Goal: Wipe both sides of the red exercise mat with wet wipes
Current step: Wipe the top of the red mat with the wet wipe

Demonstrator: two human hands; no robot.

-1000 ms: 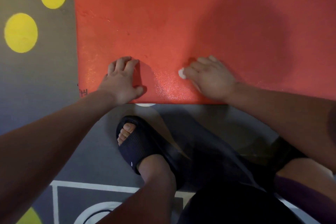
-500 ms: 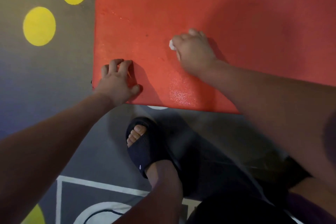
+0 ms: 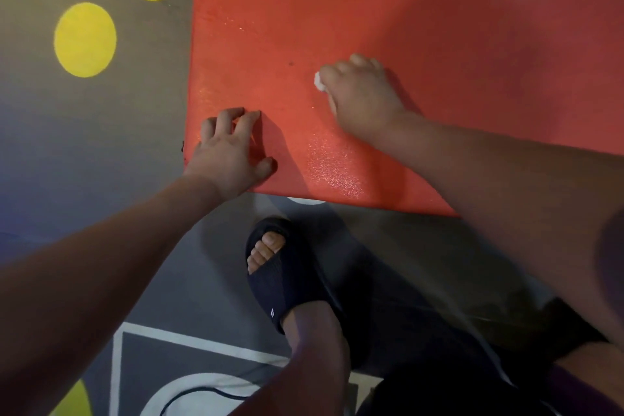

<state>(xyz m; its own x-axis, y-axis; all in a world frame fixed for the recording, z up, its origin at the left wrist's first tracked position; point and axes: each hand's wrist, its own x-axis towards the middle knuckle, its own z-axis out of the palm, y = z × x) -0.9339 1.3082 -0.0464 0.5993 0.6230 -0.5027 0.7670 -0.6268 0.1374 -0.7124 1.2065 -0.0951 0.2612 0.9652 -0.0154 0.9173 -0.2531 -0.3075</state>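
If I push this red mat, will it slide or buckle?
Likely slides: the left hand presses a corner of the red mat, seemingly anchoring it. It lies flat, edges straight: probably stiffish. Its glistening patch may be slippery.

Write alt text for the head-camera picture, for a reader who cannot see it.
Seen from above, a person's right hand holds a white wet wipe against a red exercise mat while the left hand rests on the mat's near left corner. A foot in a dark sandal stands on the grey floor.
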